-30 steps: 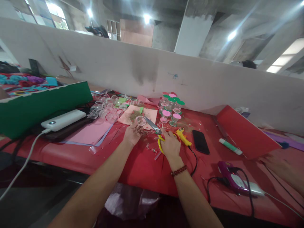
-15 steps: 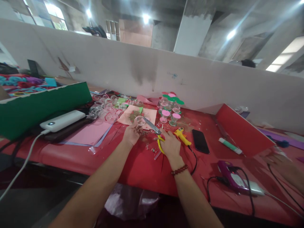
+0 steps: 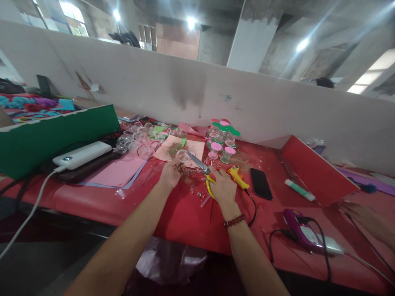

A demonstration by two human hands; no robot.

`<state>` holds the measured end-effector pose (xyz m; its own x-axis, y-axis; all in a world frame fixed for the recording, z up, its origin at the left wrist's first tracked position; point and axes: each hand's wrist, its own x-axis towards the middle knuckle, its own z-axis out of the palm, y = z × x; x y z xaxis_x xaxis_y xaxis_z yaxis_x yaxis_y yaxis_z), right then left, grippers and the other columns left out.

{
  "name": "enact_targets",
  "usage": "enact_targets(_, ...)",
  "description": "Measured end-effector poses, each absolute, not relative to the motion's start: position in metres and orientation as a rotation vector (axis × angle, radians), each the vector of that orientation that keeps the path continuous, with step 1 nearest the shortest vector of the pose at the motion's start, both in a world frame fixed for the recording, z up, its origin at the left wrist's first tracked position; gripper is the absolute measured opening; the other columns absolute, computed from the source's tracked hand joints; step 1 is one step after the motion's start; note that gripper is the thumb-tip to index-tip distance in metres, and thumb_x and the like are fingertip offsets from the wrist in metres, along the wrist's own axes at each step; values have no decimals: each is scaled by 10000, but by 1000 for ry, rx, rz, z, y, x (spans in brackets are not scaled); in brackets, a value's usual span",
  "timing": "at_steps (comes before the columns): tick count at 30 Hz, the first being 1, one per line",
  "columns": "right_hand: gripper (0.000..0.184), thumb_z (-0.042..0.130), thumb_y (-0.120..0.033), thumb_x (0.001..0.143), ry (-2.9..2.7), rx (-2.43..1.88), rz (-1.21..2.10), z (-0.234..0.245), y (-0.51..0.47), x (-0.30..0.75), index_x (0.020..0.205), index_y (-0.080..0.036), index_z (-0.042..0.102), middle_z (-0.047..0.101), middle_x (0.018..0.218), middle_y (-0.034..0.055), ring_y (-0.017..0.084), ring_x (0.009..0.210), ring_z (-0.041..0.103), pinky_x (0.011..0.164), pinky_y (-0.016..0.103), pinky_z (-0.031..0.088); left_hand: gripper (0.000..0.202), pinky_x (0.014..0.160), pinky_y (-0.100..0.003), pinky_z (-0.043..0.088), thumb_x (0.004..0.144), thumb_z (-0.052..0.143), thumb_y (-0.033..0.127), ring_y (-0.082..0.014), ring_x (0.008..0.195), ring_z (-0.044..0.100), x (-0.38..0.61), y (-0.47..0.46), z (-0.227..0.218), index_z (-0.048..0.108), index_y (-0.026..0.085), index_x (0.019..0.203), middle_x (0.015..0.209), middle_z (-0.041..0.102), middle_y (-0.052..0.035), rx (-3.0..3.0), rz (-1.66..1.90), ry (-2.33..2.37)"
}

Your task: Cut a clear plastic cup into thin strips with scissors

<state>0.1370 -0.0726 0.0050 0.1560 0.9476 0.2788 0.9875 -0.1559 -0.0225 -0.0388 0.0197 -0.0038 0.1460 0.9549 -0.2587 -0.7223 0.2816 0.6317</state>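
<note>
My left hand [image 3: 171, 172] is closed on a small clear plastic cup [image 3: 183, 156], its round rim facing up. In my right hand [image 3: 222, 186] is a pair of scissors [image 3: 200, 163] with yellow handles, the blades pointing at the cup's rim. The blade tips meet or nearly meet the rim; I cannot tell whether they touch. Beneath the cup lies a pale pink sheet [image 3: 196, 149] with a brown patch and a green scrap. Just beyond my right hand lies a yellow glue gun [image 3: 238, 177] with a black cord. Clear trimmings [image 3: 196, 191] are scattered below the scissors.
Clear cups [image 3: 138, 142] are heaped at back left; cups topped with pink and green discs [image 3: 226, 128] stand behind. A phone [image 3: 261, 183], glue stick [image 3: 299, 190] and purple power strip [image 3: 304, 232] are rightward. A white power bank [image 3: 82, 155] lies left. Another person's hand [image 3: 359, 213] rests far right.
Almost nothing differs. The view has shifted slightly; both hands keep the same hold on the cup and scissors.
</note>
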Motion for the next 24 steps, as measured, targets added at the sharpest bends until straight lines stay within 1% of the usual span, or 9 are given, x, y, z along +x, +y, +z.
enact_targets(3,504,468,-514,916,-1887,-2232,-299,5,-73,137,1396,-376,399,600,1115,43,176,934,606,695,246,445,165,455,-195,442,825,583,239,-87,468,522,-38,19,-3,644,113,910,595,587,-11,404,1239,700)
enact_targets(8,485,478,-443,928,-1888,-2226,-287,4,-74,136,1399,-367,389,604,1115,45,169,927,609,706,240,441,172,462,-192,437,817,572,209,-82,472,521,-37,19,-4,652,109,933,616,607,-17,428,1243,684)
enact_targets(12,459,475,-418,932,-1875,-2230,-253,5,-74,136,1382,-350,417,626,1074,42,167,879,632,673,239,442,174,474,-185,430,795,613,219,-73,481,518,-34,15,-6,663,108,920,628,617,-19,504,1236,669)
enact_targets(17,447,488,-409,922,-1833,-2309,-148,5,-71,138,1363,-366,428,624,1117,41,166,879,643,676,249,456,237,488,-197,439,751,668,235,-82,491,524,-30,9,-6,676,122,960,616,612,-8,609,1222,631)
enact_targets(19,430,458,-430,932,-1770,-2322,-119,5,-70,138,1356,-366,433,620,1130,39,174,891,641,683,260,462,241,499,-191,450,758,661,226,-81,495,528,-31,10,-5,673,125,976,595,596,4,578,1258,621)
enact_targets(21,436,425,-496,932,-1706,-2331,-89,5,-69,138,1351,-372,438,610,1153,37,188,905,639,686,276,468,242,513,-188,465,767,648,207,-81,513,545,-33,11,-3,668,132,996,608,603,4,527,1287,613)
enact_targets(24,493,387,-597,912,-1694,-2315,-74,6,-69,136,1354,-383,437,588,1178,42,197,920,629,692,287,472,242,536,-205,493,774,635,190,-101,582,597,-35,12,-1,662,142,1009,722,668,-32,476,1267,617)
